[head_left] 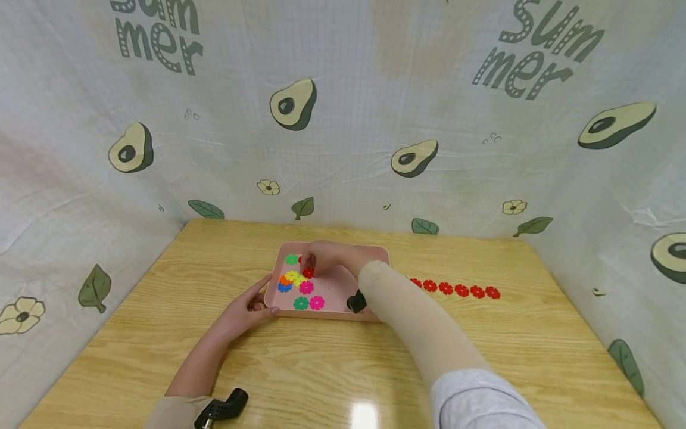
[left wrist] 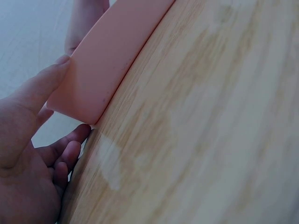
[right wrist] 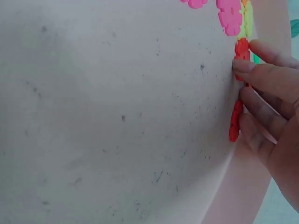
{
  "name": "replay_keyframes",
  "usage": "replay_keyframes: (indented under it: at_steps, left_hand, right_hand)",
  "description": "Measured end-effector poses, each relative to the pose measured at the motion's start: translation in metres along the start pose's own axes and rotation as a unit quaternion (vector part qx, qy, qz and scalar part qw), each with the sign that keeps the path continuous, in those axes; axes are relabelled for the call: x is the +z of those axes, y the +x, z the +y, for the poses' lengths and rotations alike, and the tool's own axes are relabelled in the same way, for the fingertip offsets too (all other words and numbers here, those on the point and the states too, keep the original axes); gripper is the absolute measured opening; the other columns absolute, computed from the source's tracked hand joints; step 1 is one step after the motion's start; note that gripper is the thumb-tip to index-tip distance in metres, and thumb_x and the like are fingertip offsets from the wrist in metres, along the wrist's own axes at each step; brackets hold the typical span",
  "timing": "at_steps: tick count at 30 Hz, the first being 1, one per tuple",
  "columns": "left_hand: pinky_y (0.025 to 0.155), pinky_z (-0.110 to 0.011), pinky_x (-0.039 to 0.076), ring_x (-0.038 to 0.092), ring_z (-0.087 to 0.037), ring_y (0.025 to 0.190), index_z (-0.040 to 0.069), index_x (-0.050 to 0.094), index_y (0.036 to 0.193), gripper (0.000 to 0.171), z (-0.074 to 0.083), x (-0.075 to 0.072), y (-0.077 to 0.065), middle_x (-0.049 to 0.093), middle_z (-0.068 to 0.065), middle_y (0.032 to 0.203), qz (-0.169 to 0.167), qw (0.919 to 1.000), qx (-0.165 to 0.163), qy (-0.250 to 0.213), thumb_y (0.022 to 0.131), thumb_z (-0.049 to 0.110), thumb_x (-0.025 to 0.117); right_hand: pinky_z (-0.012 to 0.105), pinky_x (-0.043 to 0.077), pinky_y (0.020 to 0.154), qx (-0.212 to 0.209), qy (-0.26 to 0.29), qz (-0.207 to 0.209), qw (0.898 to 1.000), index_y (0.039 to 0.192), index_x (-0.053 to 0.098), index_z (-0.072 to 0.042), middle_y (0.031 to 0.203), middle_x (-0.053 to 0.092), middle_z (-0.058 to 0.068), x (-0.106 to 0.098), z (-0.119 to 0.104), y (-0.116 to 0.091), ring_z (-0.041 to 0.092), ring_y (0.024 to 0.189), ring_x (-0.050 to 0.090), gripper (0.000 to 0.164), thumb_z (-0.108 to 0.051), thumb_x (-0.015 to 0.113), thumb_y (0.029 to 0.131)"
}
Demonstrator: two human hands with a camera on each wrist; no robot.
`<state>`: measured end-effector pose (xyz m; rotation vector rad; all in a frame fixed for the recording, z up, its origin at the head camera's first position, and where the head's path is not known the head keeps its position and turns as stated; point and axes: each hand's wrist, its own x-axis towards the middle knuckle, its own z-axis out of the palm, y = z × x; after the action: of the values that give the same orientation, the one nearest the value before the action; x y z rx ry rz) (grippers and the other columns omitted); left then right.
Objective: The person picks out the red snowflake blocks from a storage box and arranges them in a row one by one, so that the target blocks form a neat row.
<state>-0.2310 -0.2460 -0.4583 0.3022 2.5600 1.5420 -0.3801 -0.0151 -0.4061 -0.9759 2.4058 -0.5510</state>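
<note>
A pink tray [head_left: 332, 292] lies on the table with flower-shaped plastic discs in its left part. My left hand [head_left: 241, 316] holds the tray's near left corner, the thumb on the rim and the fingers beside the wall [left wrist: 107, 60]. Reaching inside, my right hand [head_left: 328, 256] pinches a red disc [right wrist: 242, 49] between thumb and finger. A second red disc [right wrist: 236, 121] is beside its lower fingers. Around them lie yellow discs [head_left: 292, 276], an orange disc [head_left: 283, 280], a blue disc [head_left: 284, 288], pink discs [head_left: 306, 288] and green discs [head_left: 301, 303].
To the tray's right, a row of red discs [head_left: 446, 288] lies on the wooden table [head_left: 300, 363]; my right forearm covers its left end. A printed cloth [head_left: 343, 149] hangs behind and along both sides of the table.
</note>
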Motion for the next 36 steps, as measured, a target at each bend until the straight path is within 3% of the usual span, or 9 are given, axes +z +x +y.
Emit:
replay_keyframes:
  at_steps: [14,21,30,36]
  left_hand:
    - [0.067,-0.026,0.041,0.047,-0.022,0.080,0.012,0.031,0.154,0.079,0.002,0.000,-0.001,0.058,-0.011,0.098,-0.005,1.0000,0.001,-0.005,0.088,0.023,0.075]
    - [0.068,-0.026,0.042,0.047,-0.021,0.079,0.011,0.031,0.153,0.079,-0.002,0.000,0.000,0.058,-0.011,0.098,-0.006,0.9999,0.005,-0.009,0.088,0.022,0.075]
    - [0.068,-0.027,0.042,0.048,-0.021,0.079,0.013,0.032,0.153,0.079,-0.001,0.000,-0.002,0.059,-0.010,0.098,-0.001,1.0000,0.005,0.003,0.088,0.024,0.075]
    - [0.069,-0.027,0.041,0.047,-0.021,0.081,0.011,0.031,0.154,0.080,0.002,0.000,-0.004,0.059,-0.009,0.101,-0.002,1.0000,0.005,-0.001,0.088,0.023,0.074]
  right_hand:
    - [0.025,0.050,0.070,0.010,0.046,-0.031,0.998,0.104,0.075,-0.012,0.098,0.058,0.008,-0.004,-0.004,-0.002,0.017,0.088,0.051,0.027,0.005,0.074,0.082]
    - [0.026,0.051,0.069,-0.004,0.049,-0.029,0.998,0.101,0.076,-0.013,0.093,0.059,0.004,-0.002,0.000,0.002,0.018,0.087,0.052,0.029,0.008,0.074,0.080]
    - [0.024,0.049,0.067,-0.002,0.062,-0.030,0.998,0.099,0.077,-0.012,0.101,0.060,0.001,-0.003,0.000,-0.002,0.017,0.088,0.052,0.027,0.008,0.072,0.082]
    - [0.026,0.050,0.071,0.006,0.059,-0.038,0.998,0.098,0.076,-0.016,0.096,0.059,0.001,-0.005,0.002,-0.010,0.017,0.087,0.054,0.025,0.004,0.071,0.084]
